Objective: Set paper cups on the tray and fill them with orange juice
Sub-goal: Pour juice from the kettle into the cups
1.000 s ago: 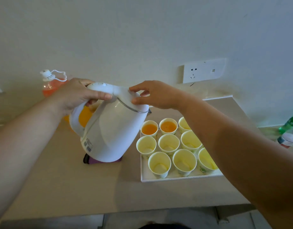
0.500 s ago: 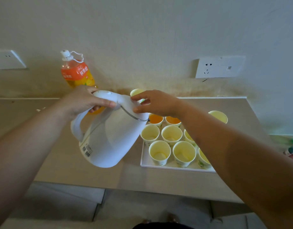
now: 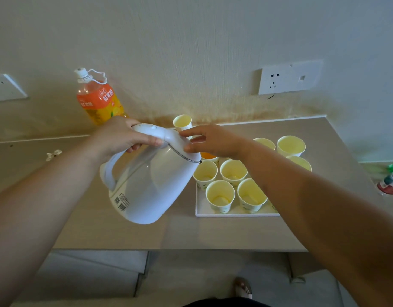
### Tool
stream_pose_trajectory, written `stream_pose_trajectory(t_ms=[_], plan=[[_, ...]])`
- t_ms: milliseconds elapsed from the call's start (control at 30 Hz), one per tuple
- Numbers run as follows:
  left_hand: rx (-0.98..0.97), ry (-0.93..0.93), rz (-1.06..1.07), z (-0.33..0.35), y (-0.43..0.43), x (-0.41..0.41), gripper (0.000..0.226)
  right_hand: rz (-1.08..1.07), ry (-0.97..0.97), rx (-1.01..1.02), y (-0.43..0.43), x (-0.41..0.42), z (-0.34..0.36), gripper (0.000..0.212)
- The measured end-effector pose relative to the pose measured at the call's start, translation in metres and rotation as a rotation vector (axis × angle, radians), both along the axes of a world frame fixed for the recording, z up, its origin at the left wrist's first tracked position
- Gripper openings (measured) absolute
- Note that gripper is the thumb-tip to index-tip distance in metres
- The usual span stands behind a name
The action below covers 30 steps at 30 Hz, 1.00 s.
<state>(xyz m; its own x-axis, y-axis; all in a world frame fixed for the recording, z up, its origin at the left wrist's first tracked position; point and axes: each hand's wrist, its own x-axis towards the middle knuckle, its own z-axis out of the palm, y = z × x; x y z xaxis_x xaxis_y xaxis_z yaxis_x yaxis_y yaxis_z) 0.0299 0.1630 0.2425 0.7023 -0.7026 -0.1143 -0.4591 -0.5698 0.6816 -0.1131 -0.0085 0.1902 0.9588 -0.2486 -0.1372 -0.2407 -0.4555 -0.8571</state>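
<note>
White plastic, the kettle [image 3: 151, 182] hung above the counter [image 3: 102, 229], body tilted, spout pointing right toward the paper cups [image 3: 219, 196] on the tray [image 3: 201, 209]. The left hand [image 3: 122, 136] gripped its handle; the right hand [image 3: 213, 141] rested loosely spread fingers on the lid.

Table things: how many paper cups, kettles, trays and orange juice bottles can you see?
Paper cups: 9 showing (the right arm may hide more)
Kettle: 1
Tray: 1
Orange juice bottle: 1
Total: 12
</note>
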Motion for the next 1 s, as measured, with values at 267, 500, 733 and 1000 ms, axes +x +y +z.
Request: stream_pose_trajectory(t_ms=[267, 500, 733, 1000], plan=[[0.017, -0.023, -0.026, -0.002, -0.001, 0.000, 0.039, -0.068, 0.017, 0.050, 0.005, -0.003, -0.009, 0.049], [0.023, -0.028, -0.042, 0.001, 0.001, 0.002, 0.039, -0.070, 0.008, 0.070, 0.010, -0.005, -0.009, 0.049], [0.028, -0.036, -0.053, 0.007, 0.005, 0.003, 0.045, -0.064, -0.019, 0.058, 0.011, -0.004, -0.005, 0.047], [0.025, -0.063, -0.059, 0.017, 0.009, 0.005, 0.043, -0.053, -0.037, 0.036, 0.013, 0.000, -0.001, 0.048]])
